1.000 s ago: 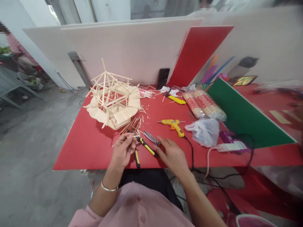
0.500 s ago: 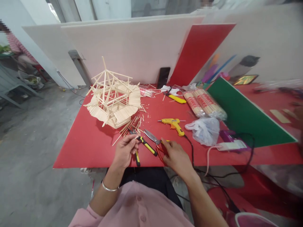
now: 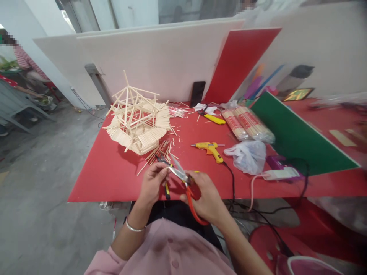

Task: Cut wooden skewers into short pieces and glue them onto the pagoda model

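My right hand (image 3: 205,196) grips a pair of scissors (image 3: 178,173) by the red-orange handles. The blades are spread apart and point toward my left hand (image 3: 155,179), which pinches a thin wooden stick, mostly hidden by the fingers and one blade. Pliers (image 3: 167,190) with black and yellow handles lie on the table partly behind the hands. Beyond them are loose wooden sticks (image 3: 155,154). Behind and left stands a model pavilion (image 3: 149,139) built of sticks, with an open roof frame.
A yellow glue gun (image 3: 210,149) lies on the red tabletop (image 3: 109,181), its cord running off the front edge. Right of it are a white plastic bag (image 3: 249,156), packs of sticks (image 3: 248,124) and a green board (image 3: 298,139). Yellow-handled pliers (image 3: 213,119) lie farther back.
My right hand has lifted the scissors off the table and brought the spread blades up to my left hand's fingertips. The left hand keeps its pinch in nearly the same place.
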{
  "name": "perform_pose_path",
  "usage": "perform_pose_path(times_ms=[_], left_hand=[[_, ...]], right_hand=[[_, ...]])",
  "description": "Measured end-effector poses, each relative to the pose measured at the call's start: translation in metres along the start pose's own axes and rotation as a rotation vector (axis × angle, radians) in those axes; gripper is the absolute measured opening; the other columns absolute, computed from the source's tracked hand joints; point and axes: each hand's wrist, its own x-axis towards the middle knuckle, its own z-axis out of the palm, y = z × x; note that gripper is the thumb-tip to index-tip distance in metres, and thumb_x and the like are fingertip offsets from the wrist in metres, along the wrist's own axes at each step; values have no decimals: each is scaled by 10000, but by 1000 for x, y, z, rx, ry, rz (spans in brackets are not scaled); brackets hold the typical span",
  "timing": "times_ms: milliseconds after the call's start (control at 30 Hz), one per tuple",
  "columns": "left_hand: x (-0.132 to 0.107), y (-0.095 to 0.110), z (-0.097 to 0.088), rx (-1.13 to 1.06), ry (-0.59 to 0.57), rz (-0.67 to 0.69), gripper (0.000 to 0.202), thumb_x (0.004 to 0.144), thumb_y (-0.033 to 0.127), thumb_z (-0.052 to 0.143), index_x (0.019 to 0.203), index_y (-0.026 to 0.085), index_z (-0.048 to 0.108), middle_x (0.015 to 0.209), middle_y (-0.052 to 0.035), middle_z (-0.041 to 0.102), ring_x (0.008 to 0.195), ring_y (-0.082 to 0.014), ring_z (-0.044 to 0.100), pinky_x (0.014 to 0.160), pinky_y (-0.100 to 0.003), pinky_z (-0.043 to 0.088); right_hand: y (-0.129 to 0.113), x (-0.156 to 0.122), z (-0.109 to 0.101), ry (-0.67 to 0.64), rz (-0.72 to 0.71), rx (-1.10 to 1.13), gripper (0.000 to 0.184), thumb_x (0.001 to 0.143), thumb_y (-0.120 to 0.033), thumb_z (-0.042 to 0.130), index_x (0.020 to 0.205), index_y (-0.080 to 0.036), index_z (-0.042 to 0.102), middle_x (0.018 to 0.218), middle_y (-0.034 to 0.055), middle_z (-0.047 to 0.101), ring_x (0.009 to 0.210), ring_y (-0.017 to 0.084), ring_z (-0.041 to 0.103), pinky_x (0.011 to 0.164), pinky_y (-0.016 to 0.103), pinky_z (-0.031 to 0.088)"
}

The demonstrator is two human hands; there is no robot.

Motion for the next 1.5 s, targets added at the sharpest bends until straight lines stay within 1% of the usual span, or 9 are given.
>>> perform_pose_path(times_ms=[100, 200, 300, 433, 700, 933, 1033, 1233, 1500], left_hand=[[-2, 0, -1, 17, -21, 39, 301, 680, 394, 827, 800, 169, 666, 589, 37, 580, 483, -58, 491, 461, -170, 384], [-4, 2, -2, 27, 3, 55, 308, 648, 371, 851, 787, 169, 665, 670, 13, 644, 552, -82, 558, 533, -194, 443], [-5, 3, -3, 9, 24, 68, 291, 635, 341, 861, 766, 164, 671, 692, 8, 663, 589, -86, 581, 569, -192, 454], [-5, 2, -7, 19, 29, 73, 267, 649, 343, 854, 724, 155, 679, 630, 15, 636, 553, -74, 550, 537, -176, 426], [-2, 5, -7, 62, 79, 81, 273, 585, 359, 881, 685, 155, 730, 621, -5, 672, 537, -89, 571, 539, -202, 481], [-2, 8, -9, 144, 93, 81, 250, 581, 335, 871, 654, 149, 719, 555, 4, 645, 515, -102, 582, 549, -224, 517], [-2, 8, -9, 153, 71, 69, 257, 595, 346, 866, 677, 149, 722, 580, -2, 654, 528, -104, 586, 559, -229, 521], [-1, 9, -6, 144, -6, 87, 278, 648, 408, 841, 711, 162, 729, 585, -8, 659, 473, -98, 544, 520, -239, 505], [-2, 13, -7, 214, -53, 79, 258, 691, 391, 816, 715, 155, 714, 581, -2, 637, 499, -103, 540, 535, -234, 473]], right_hand=[[-20, -2, 1, -52, 17, 18, 533, 833, -453, 638, 1298, -207, 546, 1028, 106, 613, 895, 236, 613, 796, 349, 519], [-27, -1, 4, -98, 27, -23, 542, 856, -485, 609, 1333, -236, 538, 1007, 97, 611, 867, 232, 626, 759, 343, 529], [-26, 0, 7, -87, -28, -51, 524, 880, -477, 583, 1339, -228, 535, 973, 94, 622, 852, 224, 634, 733, 329, 530], [-23, -1, 10, -37, -108, -65, 529, 894, -497, 571, 1312, -174, 547, 897, 90, 637, 795, 214, 638, 687, 311, 524], [-22, 0, 11, -8, -148, -175, 593, 875, -577, 566, 1306, -171, 561, 922, 107, 664, 795, 219, 653, 675, 306, 517], [-13, -4, 20, -9, -171, -23, 542, 903, -499, 571, 1325, -159, 553, 870, 95, 700, 740, 189, 662, 667, 279, 522], [-12, -4, 18, -67, -124, 26, 545, 907, -501, 556, 1350, -185, 525, 920, 89, 697, 773, 190, 667, 679, 284, 529], [-15, 0, 10, -65, -101, -176, 610, 853, -592, 576, 1305, -183, 561, 937, 104, 659, 838, 240, 653, 671, 327, 525], [-14, -2, 10, -102, -98, -70, 616, 874, -578, 562, 1358, -200, 515, 951, 93, 667, 855, 232, 655, 699, 323, 529]])
